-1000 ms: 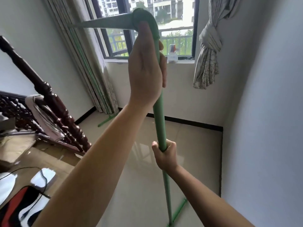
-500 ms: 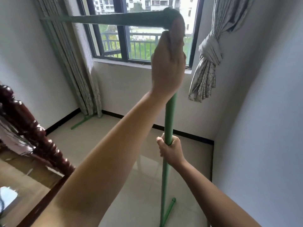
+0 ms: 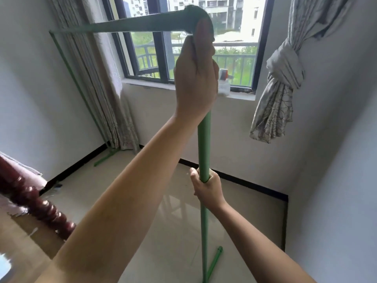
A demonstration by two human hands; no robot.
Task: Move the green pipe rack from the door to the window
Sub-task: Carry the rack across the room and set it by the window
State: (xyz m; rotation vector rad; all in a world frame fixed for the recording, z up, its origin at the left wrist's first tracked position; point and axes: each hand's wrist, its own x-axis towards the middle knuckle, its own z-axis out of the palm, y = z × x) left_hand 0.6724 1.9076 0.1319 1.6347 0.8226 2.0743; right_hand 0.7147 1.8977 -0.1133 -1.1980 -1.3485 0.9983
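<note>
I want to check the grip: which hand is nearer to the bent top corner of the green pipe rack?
Left. The left hand grips just under the corner; the right hand holds the post lower down.

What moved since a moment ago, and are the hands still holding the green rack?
The green pipe rack has been carried closer to the window; its far foot now sits by the long curtain, and the wooden bedpost has slid off to the left. Nothing was let go: the left hand still grips the near post just under the top corner, and the right hand still grips it lower down.
</note>
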